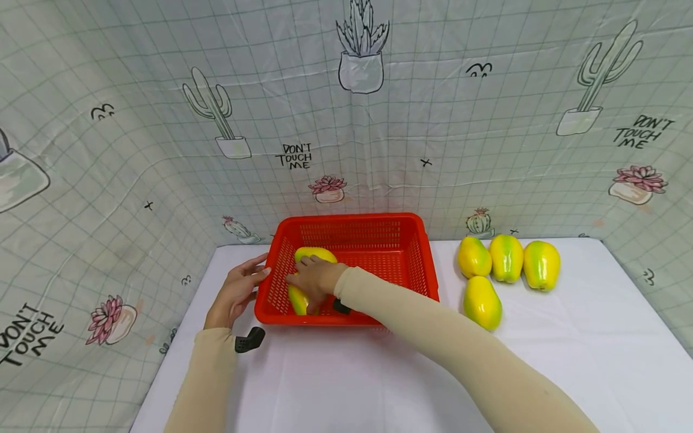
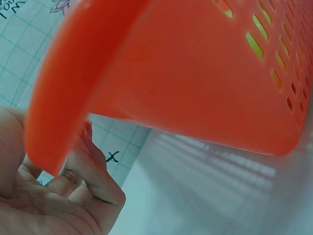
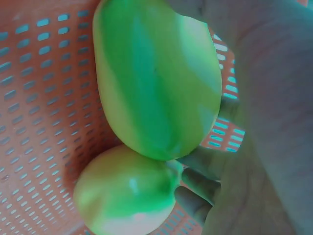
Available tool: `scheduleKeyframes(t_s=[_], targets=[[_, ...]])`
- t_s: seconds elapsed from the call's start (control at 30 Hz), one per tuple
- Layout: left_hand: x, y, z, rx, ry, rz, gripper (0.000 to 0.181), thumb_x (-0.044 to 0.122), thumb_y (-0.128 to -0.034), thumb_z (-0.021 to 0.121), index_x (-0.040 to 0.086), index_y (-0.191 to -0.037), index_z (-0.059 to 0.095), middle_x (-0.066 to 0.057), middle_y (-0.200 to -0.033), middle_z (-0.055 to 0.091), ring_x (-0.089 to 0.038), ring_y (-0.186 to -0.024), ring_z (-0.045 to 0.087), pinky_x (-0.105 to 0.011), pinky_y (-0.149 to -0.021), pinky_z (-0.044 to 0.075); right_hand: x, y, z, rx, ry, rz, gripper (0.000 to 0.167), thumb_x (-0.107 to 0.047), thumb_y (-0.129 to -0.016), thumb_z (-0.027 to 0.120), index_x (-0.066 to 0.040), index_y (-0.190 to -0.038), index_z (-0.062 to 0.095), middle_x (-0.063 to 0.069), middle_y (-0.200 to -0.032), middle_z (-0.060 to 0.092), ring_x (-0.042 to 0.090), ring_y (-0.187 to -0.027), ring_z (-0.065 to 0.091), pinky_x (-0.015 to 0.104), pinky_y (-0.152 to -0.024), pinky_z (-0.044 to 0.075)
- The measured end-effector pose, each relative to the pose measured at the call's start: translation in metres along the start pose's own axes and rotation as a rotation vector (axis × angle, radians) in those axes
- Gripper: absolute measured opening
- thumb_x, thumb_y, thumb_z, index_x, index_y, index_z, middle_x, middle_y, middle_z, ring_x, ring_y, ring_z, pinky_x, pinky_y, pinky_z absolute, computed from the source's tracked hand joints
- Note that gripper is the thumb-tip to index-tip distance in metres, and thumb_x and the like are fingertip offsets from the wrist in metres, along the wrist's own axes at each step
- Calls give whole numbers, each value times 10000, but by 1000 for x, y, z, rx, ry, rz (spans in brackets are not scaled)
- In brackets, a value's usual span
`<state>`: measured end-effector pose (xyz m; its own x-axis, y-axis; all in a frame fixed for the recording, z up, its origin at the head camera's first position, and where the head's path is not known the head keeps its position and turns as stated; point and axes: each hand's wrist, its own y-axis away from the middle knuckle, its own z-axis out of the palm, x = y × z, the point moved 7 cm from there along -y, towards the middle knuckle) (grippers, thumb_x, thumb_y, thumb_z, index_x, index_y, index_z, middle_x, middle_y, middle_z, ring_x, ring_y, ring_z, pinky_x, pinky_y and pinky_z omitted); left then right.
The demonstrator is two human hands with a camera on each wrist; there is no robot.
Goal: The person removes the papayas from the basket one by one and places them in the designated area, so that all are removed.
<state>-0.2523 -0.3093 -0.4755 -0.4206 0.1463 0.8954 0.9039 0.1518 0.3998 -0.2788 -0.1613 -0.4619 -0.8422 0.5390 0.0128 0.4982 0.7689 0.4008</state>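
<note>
The left hand point(image 1: 234, 296) grips the left rim of a red plastic basket point(image 1: 346, 321); in the left wrist view its curled fingers lie under the rim point(image 2: 58, 103). Inside the basket, at its left end, the right hand point(image 1: 316, 278) curls around a yellow-green fruit point(image 1: 298, 299), which fills much of the right wrist view point(image 3: 151, 83). A second fruit point(image 1: 316, 253) lies beyond it against the basket's far left part, and the fingertips point(image 3: 193, 200) of the right hand reach its edge in the right wrist view. The palm hides part of both fruits.
Several yellow-green fruits stand on the white table point(image 1: 585, 337) right of the basket, three in a row point(image 1: 506, 258) and one point(image 1: 483, 303) nearer. A patterned cloth point(image 1: 400, 132) hangs behind and at the sides. The right forearm crosses the basket's front right corner.
</note>
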Motion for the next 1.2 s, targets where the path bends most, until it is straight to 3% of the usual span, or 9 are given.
scheduleKeyframes(t_s=[0.23,0.4,0.63,0.9,1.2], targets=[[2,-1,3,1,-1,6,582,191,-1101,572,137,-1650,387,-209,-1571,446,-299,-1257,562,-261,-841,538,4,7,3,-17,45,8,907,-495,-858,846,-312,-1608,370,52,-1629,409,241,-1550,294,381,-1281,246],[3,0,4,-7,-6,32,593,195,-1099,578,126,-1653,376,-202,-1538,454,-248,-1172,590,-260,-806,540,3,8,7,-11,90,-4,906,-506,-871,820,-329,-1622,345,31,-1630,395,224,-1556,297,360,-1279,243],[1,-1,6,-9,-8,37,582,189,-1099,582,121,-1645,394,-187,-1517,466,-179,-1081,604,-256,-794,535,8,17,8,-10,34,-49,895,-447,-867,845,-311,-1611,366,39,-1656,353,234,-1548,304,384,-1275,260],[1,0,5,-6,-5,38,574,170,-1103,565,121,-1648,388,-197,-1534,459,-253,-1186,594,-246,-815,554,31,49,-15,124,-85,-90,904,-440,-840,859,-247,-1593,397,86,-1585,410,309,-1545,296,456,-1275,249],[1,1,0,6,-13,35,584,175,-1095,576,115,-1645,391,-187,-1529,453,-210,-1143,592,-246,-818,550,54,95,-26,273,-122,-104,912,-330,-820,875,-216,-1593,405,103,-1592,394,344,-1545,283,493,-1263,257]])
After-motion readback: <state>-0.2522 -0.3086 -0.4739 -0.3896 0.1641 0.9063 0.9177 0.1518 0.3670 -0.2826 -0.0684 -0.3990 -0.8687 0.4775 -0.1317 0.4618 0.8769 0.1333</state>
